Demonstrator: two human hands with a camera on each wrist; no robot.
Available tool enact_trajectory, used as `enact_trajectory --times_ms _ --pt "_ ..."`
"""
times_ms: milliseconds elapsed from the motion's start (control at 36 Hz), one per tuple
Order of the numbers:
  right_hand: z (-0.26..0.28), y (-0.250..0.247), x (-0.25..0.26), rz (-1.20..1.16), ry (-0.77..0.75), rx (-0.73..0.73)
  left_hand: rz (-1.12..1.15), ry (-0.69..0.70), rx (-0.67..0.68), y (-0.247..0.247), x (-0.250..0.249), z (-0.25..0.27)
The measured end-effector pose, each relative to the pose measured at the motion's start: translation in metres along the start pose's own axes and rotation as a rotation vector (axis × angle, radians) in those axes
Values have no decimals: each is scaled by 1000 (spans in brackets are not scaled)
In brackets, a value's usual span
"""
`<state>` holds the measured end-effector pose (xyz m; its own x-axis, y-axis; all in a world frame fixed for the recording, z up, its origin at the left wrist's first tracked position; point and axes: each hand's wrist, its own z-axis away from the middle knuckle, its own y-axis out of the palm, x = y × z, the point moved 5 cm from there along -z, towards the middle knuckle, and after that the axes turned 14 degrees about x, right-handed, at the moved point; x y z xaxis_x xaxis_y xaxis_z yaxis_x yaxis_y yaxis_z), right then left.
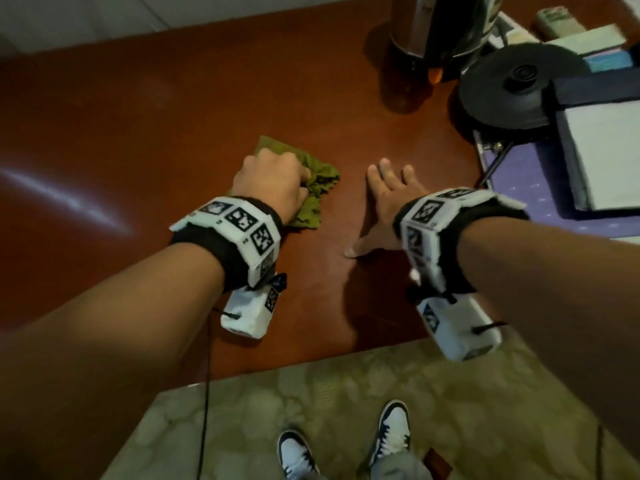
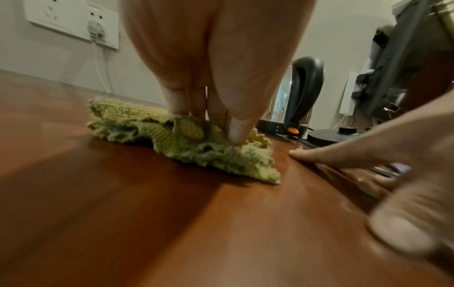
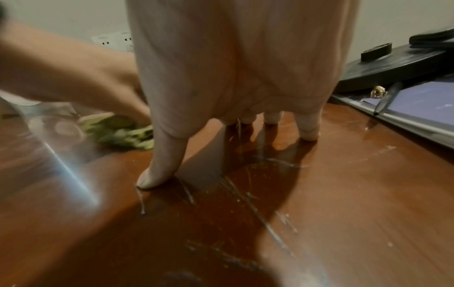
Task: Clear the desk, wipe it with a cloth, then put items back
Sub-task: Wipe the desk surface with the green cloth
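Cloth [image 1: 323, 176], on the bench [image 1: 138, 133] midway between its near and far edges, is clutched by the left grip [image 1: 273, 183] beside the flat, splayed right grip [image 1: 384, 202]; left wrist view: curled fingers [image 2: 237, 127] pinch it; right wrist view: straight fingertips [image 3: 310, 132] press the bench.

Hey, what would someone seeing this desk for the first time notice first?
The crumpled green cloth in the middle, gripped by the left hand on the glossy red-brown desk. Just to its right, the right hand rests on the wood with its fingers spread. At the far right stand a steel electric kettle and its round black base.
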<state>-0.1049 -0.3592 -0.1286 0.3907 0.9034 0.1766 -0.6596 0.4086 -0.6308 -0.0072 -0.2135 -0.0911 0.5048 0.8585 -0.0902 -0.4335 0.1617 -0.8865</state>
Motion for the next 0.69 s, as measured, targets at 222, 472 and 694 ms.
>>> enact_trajectory --times_ms 222,472,694 --pt "13 -10 16 31 127 -86 -119 -2 63 41 43 107" --pt "19 -5 22 75 118 -42 -147 61 22 47 37 122" --pt "15 2 12 171 123 -2 -106 70 -51 32 -23 60"
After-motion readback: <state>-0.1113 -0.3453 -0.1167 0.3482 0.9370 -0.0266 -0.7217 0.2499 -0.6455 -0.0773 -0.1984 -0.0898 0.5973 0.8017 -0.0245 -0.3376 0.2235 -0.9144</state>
